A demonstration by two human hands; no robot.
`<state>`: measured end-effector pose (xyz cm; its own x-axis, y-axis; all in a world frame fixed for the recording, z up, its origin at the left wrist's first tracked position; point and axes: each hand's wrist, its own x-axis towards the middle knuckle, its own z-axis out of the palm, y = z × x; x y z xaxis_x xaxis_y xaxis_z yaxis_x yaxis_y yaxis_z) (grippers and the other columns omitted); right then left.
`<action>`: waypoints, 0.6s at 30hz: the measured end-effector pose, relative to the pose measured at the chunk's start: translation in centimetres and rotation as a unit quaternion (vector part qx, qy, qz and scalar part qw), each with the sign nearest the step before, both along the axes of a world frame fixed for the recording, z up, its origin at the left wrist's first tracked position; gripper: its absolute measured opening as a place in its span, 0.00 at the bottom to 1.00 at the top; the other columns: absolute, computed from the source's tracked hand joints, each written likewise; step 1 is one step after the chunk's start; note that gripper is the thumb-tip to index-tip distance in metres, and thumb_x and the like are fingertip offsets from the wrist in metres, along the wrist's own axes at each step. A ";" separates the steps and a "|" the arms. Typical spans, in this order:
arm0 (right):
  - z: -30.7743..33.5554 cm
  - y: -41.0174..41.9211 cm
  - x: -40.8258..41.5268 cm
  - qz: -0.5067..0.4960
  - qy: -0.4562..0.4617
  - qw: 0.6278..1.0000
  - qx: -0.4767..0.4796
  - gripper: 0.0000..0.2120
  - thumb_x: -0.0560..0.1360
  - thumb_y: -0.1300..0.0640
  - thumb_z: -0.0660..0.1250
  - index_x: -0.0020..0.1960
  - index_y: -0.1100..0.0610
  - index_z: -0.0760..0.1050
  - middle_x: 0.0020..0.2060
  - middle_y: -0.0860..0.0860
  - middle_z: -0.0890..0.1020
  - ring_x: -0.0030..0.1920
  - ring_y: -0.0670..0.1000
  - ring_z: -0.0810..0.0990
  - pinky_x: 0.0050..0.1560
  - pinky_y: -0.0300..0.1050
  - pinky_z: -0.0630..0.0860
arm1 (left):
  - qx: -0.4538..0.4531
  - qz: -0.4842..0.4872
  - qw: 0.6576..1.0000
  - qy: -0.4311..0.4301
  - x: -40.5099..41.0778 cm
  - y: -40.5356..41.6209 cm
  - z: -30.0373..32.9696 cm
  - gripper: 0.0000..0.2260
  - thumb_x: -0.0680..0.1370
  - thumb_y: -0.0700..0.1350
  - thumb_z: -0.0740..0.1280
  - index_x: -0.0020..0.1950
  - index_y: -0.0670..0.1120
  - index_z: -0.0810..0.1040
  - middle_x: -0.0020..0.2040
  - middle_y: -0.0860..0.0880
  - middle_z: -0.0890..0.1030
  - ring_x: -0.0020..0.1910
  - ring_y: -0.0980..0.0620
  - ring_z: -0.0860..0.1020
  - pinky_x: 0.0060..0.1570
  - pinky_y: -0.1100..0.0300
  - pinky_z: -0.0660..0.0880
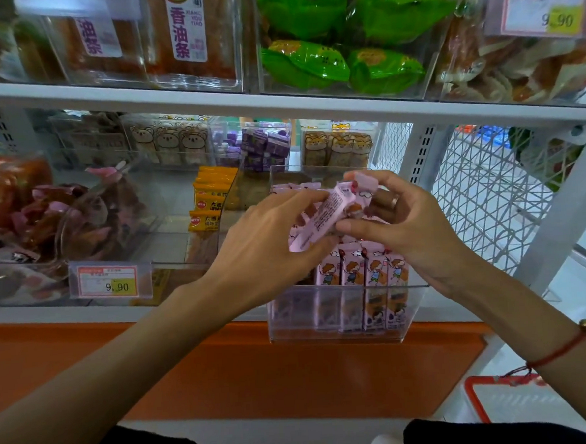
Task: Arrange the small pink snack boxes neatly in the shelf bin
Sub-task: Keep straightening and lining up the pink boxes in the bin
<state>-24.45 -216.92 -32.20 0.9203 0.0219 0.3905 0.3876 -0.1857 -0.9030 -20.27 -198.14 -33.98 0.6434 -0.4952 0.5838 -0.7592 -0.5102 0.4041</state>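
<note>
A clear plastic shelf bin (335, 325) juts out from the lower shelf, holding a neat front row of upright pink snack boxes (363, 272) with a cartoon child on them. More pink boxes lie behind, mostly hidden by my hands. My left hand (268, 237) grips a tilted pink box (322, 216) from the left, above the bin. My right hand (408, 221) pinches the same cluster of pink boxes from the right, with another small pink box (364, 183) between its fingertips.
Yellow snack packs (211, 199) stand left of the bin, and a bin of pink and brown wrapped snacks (78, 214) sits further left. A price tag (108, 281) hangs on the shelf front. A wire mesh panel (488, 189) closes the right side. A red basket (501, 398) sits on the floor.
</note>
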 end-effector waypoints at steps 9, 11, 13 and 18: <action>-0.6 1.4 0.0 -0.005 0.079 0.993 -0.093 0.21 0.69 0.50 0.71 0.60 0.45 0.72 0.56 0.44 0.79 0.59 0.43 0.77 0.65 0.50 0.72 | -0.268 -0.090 0.935 0.216 -0.5 -0.5 0.2 0.21 0.68 0.51 0.74 0.58 0.46 0.75 0.50 0.53 0.83 0.50 0.59 0.82 0.49 0.66 0.78; -0.6 1.2 0.1 -0.024 0.050 0.994 -0.093 0.18 0.67 0.49 0.71 0.56 0.45 0.74 0.51 0.44 0.82 0.54 0.42 0.80 0.60 0.47 0.75 | -0.286 -0.102 0.925 0.226 -0.5 -0.6 0.2 0.22 0.68 0.50 0.74 0.58 0.47 0.74 0.51 0.53 0.83 0.50 0.59 0.82 0.47 0.68 0.77; -0.6 0.4 0.3 -0.036 0.032 0.993 -0.112 0.17 0.68 0.51 0.72 0.55 0.45 0.74 0.51 0.46 0.82 0.52 0.43 0.80 0.56 0.41 0.76 | -0.301 -0.096 0.924 0.215 -0.3 -0.5 0.3 0.23 0.67 0.52 0.73 0.59 0.51 0.72 0.52 0.56 0.81 0.51 0.60 0.81 0.46 0.68 0.78; -1.4 -0.8 0.7 -0.082 -0.013 0.973 -0.214 0.17 0.71 0.58 0.73 0.57 0.48 0.74 0.52 0.43 0.78 0.55 0.43 0.77 0.49 0.28 0.74 | -0.245 -0.105 0.942 0.204 -0.2 -0.7 -0.3 0.13 0.76 0.46 0.68 0.59 0.56 0.73 0.52 0.58 0.81 0.52 0.61 0.80 0.49 0.68 0.77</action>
